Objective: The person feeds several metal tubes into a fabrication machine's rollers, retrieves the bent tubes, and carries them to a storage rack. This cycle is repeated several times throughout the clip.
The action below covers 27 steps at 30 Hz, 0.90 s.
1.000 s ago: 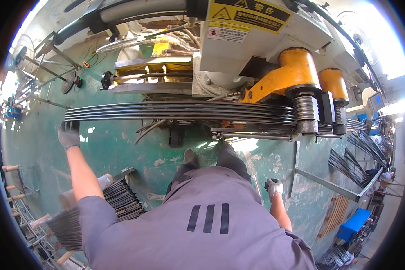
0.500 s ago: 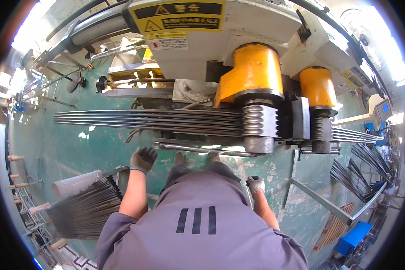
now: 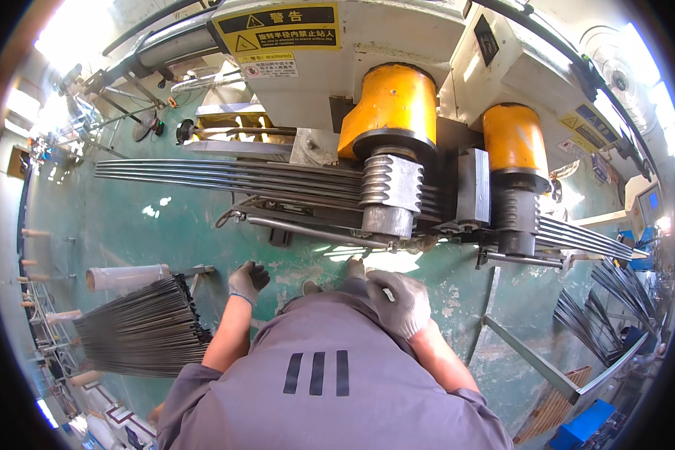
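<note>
My left hand (image 3: 249,281), in a grey glove with dark fingertips, hangs left of my body. Its fingers are loosely bent and slightly apart, with nothing visible in them. My right hand (image 3: 405,304), also gloved, is raised in front of my body at the right. A small gap shows between its bent fingers, and I see nothing held there. Beyond both hands, several long metal rods (image 3: 225,174) lie across the machine behind a ribbed metal roller (image 3: 391,187). The roller sits under an orange cylindrical housing (image 3: 397,105). Neither hand touches the rods.
A second orange housing (image 3: 514,135) stands farther right. Along the machine's front runs a spring-like bar (image 3: 315,234). At left is a large bundle of dark rods (image 3: 142,330) beside a wrapped roll (image 3: 127,277). More rods (image 3: 583,322) and a metal frame (image 3: 532,356) are at right.
My right hand has risen and moved left, in front of my body. My left hand has shifted slightly down and right, its fingers looser. The view has turned, and I stand slightly differently at the machine.
</note>
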Each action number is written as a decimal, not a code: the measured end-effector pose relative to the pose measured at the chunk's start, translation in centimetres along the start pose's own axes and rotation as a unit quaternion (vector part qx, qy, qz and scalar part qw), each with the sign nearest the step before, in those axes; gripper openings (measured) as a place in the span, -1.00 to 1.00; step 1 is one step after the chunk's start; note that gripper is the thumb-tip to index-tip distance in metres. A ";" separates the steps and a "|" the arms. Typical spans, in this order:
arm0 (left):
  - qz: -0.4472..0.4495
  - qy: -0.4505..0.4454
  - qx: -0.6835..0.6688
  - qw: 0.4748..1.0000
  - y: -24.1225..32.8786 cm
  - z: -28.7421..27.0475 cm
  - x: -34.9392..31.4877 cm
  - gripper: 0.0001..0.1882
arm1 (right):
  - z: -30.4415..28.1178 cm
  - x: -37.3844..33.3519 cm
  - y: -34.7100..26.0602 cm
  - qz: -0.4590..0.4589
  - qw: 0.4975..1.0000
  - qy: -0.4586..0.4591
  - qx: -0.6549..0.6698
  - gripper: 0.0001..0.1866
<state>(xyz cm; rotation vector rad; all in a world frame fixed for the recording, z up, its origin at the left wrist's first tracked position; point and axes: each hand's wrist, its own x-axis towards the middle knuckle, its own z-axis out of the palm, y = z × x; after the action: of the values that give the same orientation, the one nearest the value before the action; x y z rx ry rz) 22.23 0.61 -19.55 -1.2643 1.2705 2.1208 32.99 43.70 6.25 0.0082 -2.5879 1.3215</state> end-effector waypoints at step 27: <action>0.193 -0.244 -0.011 0.950 11.5 3.4 -13.3 -0.72 | 3.4 -0.6 -1.6 0.166 0.846 0.369 0.347 -0.74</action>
<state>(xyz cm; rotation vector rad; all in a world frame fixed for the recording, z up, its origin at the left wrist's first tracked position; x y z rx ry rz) 19.88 -0.92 -1.85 -0.4558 1.3398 2.5041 33.09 39.99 5.49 -0.7003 -1.4204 1.8375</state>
